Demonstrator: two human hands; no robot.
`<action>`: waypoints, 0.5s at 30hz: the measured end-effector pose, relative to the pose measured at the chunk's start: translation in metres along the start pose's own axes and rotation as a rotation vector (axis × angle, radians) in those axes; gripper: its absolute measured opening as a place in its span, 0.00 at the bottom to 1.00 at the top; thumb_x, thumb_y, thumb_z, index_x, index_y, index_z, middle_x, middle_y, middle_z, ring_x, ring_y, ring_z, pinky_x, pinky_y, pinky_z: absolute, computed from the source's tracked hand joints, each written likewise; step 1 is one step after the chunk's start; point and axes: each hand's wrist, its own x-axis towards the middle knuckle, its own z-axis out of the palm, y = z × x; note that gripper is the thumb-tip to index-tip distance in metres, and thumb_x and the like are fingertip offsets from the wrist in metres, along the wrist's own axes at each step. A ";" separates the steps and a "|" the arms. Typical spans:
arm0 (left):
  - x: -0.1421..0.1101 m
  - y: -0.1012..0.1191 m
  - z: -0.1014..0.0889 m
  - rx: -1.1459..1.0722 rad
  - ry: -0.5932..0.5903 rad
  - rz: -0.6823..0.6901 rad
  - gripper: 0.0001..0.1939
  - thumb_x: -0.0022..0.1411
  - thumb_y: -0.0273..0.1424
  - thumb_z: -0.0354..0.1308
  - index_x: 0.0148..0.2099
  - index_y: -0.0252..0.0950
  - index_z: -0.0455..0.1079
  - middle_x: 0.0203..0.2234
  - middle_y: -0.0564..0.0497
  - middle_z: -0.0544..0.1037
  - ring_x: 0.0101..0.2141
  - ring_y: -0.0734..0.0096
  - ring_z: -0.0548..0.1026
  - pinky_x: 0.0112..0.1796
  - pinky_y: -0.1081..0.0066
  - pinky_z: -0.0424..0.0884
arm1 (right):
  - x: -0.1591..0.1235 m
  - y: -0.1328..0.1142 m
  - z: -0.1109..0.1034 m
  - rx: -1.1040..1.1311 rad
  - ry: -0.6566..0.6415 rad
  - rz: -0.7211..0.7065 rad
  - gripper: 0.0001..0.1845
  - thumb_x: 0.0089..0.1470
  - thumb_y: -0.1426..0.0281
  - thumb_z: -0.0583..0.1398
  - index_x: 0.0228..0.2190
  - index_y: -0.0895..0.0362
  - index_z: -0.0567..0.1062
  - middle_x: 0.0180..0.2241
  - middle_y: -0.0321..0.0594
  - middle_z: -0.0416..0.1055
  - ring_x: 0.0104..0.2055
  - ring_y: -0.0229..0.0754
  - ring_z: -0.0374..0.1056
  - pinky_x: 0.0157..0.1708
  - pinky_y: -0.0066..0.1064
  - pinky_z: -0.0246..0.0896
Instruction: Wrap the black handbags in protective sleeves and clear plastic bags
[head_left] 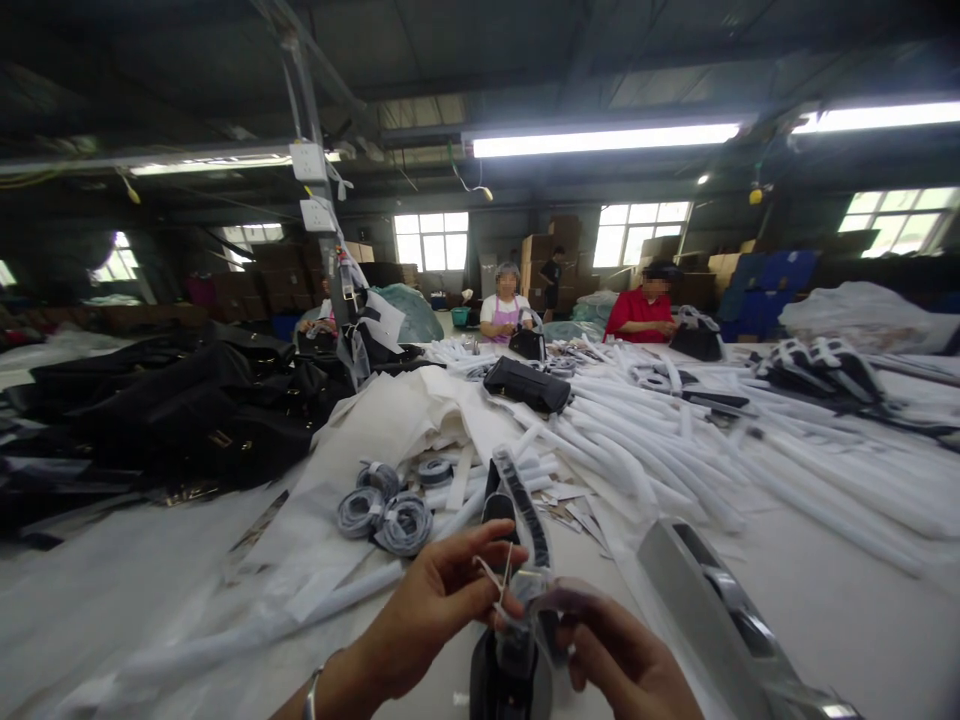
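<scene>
A black handbag (501, 685) stands upright in front of me at the bottom of the view. Its raised strap (527, 500) is wrapped in clear plastic. My left hand (442, 590) is closed over the bag's left side, with a thin white string (498, 580) between its fingers. Clear plastic film (529, 600) covers the fitting at the top of the bag. On the right, my right hand (619, 655) has its fingers bent and pinches the edge of this film. Motion blurs the fingertips a little, and the hands hide part of the bag.
Coiled grey straps (405, 522) lie left of the bag. A grey tape dispenser (712, 610) stands to the right. White wrapped tubes (630, 450) and a black bag (527, 385) lie beyond. Black bags (172, 410) heap up at left. Co-workers (504, 308) sit across the table.
</scene>
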 end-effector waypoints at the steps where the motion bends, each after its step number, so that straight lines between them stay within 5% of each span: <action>1: 0.002 0.000 0.002 0.041 0.010 0.019 0.27 0.57 0.35 0.71 0.58 0.43 0.73 0.49 0.42 0.79 0.39 0.61 0.81 0.35 0.69 0.75 | 0.002 -0.004 0.002 -0.131 0.007 -0.075 0.21 0.44 0.47 0.69 0.34 0.48 0.84 0.40 0.42 0.82 0.43 0.54 0.76 0.39 0.37 0.74; 6: 0.007 0.002 0.013 0.175 0.056 0.073 0.31 0.50 0.29 0.74 0.57 0.41 0.74 0.46 0.45 0.82 0.45 0.56 0.80 0.44 0.65 0.76 | 0.016 -0.021 0.007 -0.429 0.002 -0.263 0.15 0.53 0.51 0.65 0.34 0.46 0.84 0.39 0.38 0.82 0.43 0.50 0.76 0.42 0.30 0.70; 11: 0.006 0.005 0.021 0.157 0.059 0.086 0.32 0.52 0.27 0.71 0.60 0.41 0.71 0.46 0.45 0.82 0.50 0.53 0.78 0.52 0.61 0.73 | 0.026 -0.035 0.007 -0.648 -0.207 -0.288 0.11 0.57 0.56 0.63 0.36 0.46 0.84 0.36 0.37 0.82 0.38 0.48 0.77 0.36 0.30 0.68; 15: 0.004 0.009 0.026 0.434 0.080 0.202 0.33 0.55 0.22 0.65 0.62 0.48 0.69 0.46 0.50 0.82 0.50 0.58 0.78 0.54 0.63 0.71 | 0.028 -0.049 0.014 -0.813 -0.355 -0.286 0.08 0.58 0.65 0.61 0.36 0.46 0.82 0.35 0.36 0.82 0.37 0.48 0.76 0.36 0.31 0.64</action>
